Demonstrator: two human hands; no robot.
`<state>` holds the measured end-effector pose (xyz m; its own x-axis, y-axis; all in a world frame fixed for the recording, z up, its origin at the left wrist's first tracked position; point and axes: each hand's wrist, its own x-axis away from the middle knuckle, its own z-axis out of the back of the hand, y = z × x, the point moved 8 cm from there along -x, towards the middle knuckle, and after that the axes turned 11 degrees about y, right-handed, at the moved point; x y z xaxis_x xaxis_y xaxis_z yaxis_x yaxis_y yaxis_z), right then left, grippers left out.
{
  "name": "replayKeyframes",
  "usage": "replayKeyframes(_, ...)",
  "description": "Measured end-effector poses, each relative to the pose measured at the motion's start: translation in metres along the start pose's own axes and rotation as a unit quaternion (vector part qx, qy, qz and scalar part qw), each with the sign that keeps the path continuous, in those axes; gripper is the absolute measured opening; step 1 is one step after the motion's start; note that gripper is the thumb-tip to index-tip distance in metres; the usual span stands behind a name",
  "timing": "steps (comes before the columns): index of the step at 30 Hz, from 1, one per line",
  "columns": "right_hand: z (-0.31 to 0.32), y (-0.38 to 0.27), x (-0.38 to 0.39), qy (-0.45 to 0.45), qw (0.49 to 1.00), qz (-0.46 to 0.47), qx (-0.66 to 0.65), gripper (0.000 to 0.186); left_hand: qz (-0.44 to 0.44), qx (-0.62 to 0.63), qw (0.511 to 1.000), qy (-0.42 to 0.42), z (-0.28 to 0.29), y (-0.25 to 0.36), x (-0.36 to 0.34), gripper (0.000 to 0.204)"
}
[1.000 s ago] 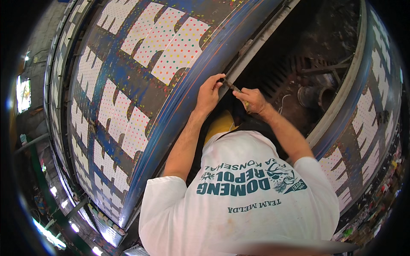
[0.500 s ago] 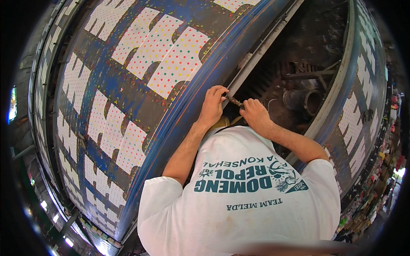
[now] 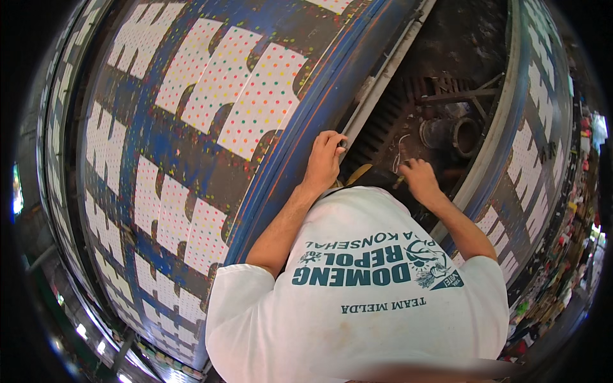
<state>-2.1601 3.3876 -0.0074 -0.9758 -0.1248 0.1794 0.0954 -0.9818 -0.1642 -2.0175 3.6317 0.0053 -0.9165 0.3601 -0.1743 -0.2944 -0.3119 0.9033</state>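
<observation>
My left hand [image 3: 325, 156] is closed on a small dark metal piece [image 3: 342, 144] at the inner edge of a long pale metal rail [image 3: 377, 83]. To the right of it and apart from it, my right hand [image 3: 418, 175] has its fingers curled round a slim tool [image 3: 399, 181], only partly visible, over the dark opening between two large curved surfaces. A thin pale wire or loop [image 3: 402, 143] lies just above that hand. A yellow item [image 3: 357, 175] shows between my hands, mostly hidden by my white shirt.
Curved panels [image 3: 252, 102] with white dotted shapes on blue-brown ground flank the opening on both sides. Inside it are a dark open pipe [image 3: 450, 135], slats and a metal bracket [image 3: 456, 97]. Piles of colourful material [image 3: 584, 198] show at the far right.
My right hand has drawn away to the right from my left hand, taking the tool off the small piece. My left hand stays at the rail. The whole view has shifted slightly.
</observation>
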Motion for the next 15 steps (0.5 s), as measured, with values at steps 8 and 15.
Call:
replayKeyframes(8, 0.018, 0.035, 0.012, 0.222, 0.911, -0.262, -0.231, 0.047, -0.034, 0.202, 0.978, 0.044, -0.004, 0.044, -0.042, 0.036)
replayKeyframes(15, -0.002, 0.048, -0.025, 0.191, 0.79, -0.348, -0.468, 0.04, 0.366, 0.391, 0.844, 0.007, -0.037, -0.022, -0.076, 0.03)
